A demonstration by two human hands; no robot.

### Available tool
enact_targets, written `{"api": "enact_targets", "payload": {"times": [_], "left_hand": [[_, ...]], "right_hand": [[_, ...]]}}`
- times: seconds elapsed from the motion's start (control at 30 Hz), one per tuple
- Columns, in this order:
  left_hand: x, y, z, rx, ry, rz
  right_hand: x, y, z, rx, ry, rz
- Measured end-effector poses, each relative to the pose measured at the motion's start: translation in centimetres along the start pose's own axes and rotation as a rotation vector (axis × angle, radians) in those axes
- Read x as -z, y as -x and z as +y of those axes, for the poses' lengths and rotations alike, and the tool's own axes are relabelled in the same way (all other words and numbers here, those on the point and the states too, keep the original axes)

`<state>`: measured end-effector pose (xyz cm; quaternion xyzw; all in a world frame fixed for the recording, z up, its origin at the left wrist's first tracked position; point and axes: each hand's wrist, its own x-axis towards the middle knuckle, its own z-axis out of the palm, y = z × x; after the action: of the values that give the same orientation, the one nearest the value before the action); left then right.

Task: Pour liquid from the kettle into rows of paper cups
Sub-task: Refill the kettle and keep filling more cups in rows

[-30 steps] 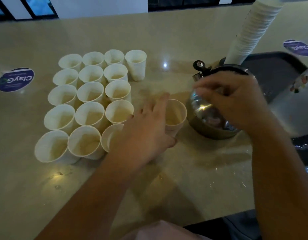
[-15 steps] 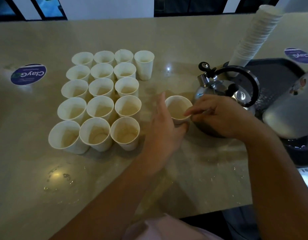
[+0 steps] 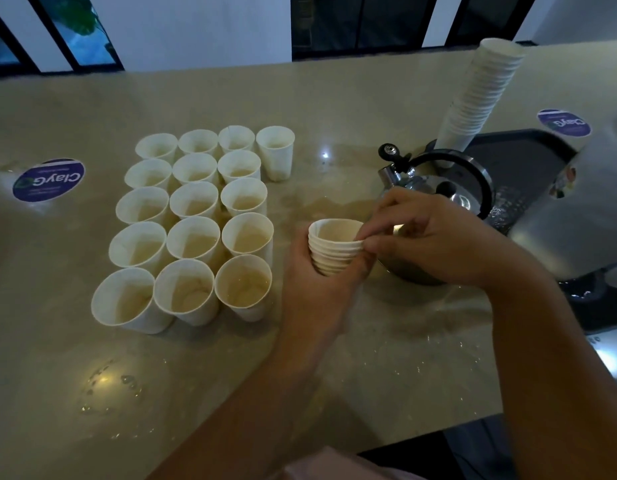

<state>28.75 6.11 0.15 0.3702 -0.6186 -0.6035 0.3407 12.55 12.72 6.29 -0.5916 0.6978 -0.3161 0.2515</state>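
The beige worktop point(image 3: 386, 368) carries sixteen white paper cups point(image 3: 196, 230) in rows at left and a steel kettle point(image 3: 442, 195) at right (partly hidden by the hands). The left hand point(image 3: 314, 292) grips a short nested stack point(image 3: 335, 247), now lifted higher than half a second ago; the right hand point(image 3: 425, 244) pinches its top rim. A tall cup stack point(image 3: 480, 98) leans behind the kettle.

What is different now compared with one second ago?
The right hand left the kettle and now pinches the rim of the small cup stack, which the left hand grips and has lifted. The filled cups, tall stack and kettle stayed put.
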Motion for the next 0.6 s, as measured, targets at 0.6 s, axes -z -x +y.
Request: {"api": "enact_targets", "payload": {"times": [0.6], "left_hand": [[1.4, 0.2, -0.6, 0.065, -0.062, -0.134]], "right_hand": [[-0.6, 0.1, 0.4, 0.156, 0.025, 0.032]]}}
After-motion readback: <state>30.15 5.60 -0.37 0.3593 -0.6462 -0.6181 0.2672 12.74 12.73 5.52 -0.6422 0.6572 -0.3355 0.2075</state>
